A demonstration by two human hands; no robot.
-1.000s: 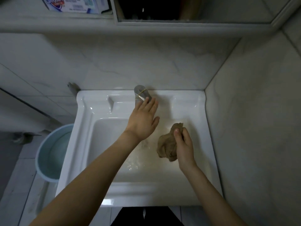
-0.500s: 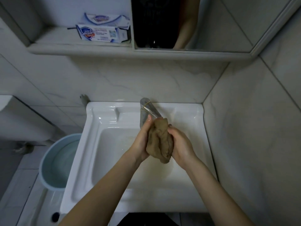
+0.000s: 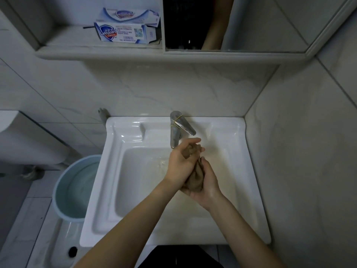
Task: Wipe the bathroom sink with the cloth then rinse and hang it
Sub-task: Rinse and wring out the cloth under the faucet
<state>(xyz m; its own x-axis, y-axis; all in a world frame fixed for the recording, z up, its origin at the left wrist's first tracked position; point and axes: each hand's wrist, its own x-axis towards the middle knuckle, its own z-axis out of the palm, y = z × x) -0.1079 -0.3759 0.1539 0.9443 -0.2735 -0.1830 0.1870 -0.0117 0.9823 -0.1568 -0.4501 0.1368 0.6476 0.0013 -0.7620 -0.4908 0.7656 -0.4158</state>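
White sink [image 3: 116, 171] filling the view; left hand [image 3: 178, 167] and right hand [image 3: 207, 182] are both squeezing the limp, sodden-looking cloth [image 3: 195, 177] — best gripped bunched.

We see only parts of the brown cloth [image 3: 195, 177], because the left hand [image 3: 180, 164] and the right hand [image 3: 207, 183] cover most of it. We cannot tell if water comes from the faucet [image 3: 176, 130]. The small print on the soap box [image 3: 125, 31] is too small to read. The sink [image 3: 135, 225] hides part of the blue basin [image 3: 74, 187].
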